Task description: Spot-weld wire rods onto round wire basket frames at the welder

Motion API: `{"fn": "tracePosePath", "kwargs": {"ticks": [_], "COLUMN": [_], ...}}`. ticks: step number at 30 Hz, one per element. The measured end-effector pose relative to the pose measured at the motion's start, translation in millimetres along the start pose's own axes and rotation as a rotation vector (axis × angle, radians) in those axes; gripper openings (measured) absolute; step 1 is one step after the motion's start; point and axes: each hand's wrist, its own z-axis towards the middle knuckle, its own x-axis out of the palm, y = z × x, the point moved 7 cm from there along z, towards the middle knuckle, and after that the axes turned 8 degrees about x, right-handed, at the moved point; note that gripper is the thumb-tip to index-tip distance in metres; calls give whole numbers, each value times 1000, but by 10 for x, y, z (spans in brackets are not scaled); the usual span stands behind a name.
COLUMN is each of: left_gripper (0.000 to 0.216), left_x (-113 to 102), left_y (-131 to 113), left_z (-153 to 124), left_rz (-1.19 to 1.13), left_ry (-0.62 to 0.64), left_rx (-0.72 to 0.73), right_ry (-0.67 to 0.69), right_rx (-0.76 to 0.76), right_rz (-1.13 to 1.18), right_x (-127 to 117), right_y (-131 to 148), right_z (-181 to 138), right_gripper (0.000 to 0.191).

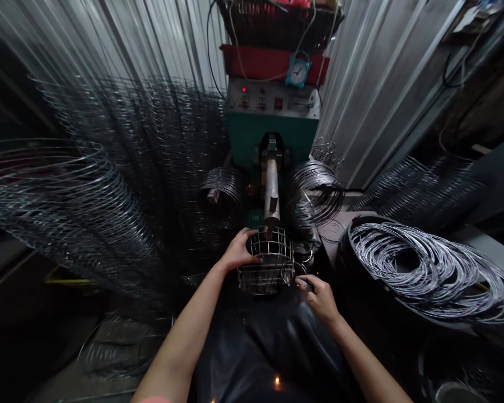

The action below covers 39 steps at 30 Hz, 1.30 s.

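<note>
My left hand (237, 251) grips the upper rim of a cylindrical wire cage (269, 274), which sits directly under the metal electrode arm (271, 193) of a green spot-welding machine (269, 134). The arm's tip reaches into the cage's top. My right hand (319, 296) is at the cage's lower right, pinching a thin wire (304, 285) between its fingers. Small sparks show near that hand. The cage's far side is partly hidden by the arm.
Several large wire rings hang in stacks at left (67, 190) and right (420, 190). A black tub (361, 280) of loose wire rings stands to my right. A black apron (269, 352) covers my lap. A blue clock (298, 70) sits on the machine, against corrugated metal walls (382, 73).
</note>
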Motion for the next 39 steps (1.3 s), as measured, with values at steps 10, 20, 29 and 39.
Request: {"fn": "tracePosePath", "kwargs": {"ticks": [10,20,29,39], "left_gripper": [92,60,46,48], "left_x": [55,-150,-89,-179], "left_y": [-125,26,115,-174], "left_z": [-255,113,545,440], "left_rz": [18,-156,293,573], "left_ry": [8,190,246,192], "left_rx": [-8,-82,-86,-117], "right_ry": [-66,139,374,381], "right_rx": [-80,-253,-128,-131], "right_rz": [-23,-263,-448,-655], "right_x": [4,232,569,566], "right_y": [122,348,222,303], "right_z": [323,1421,1714,1696], "right_gripper": [23,22,31,30]}}
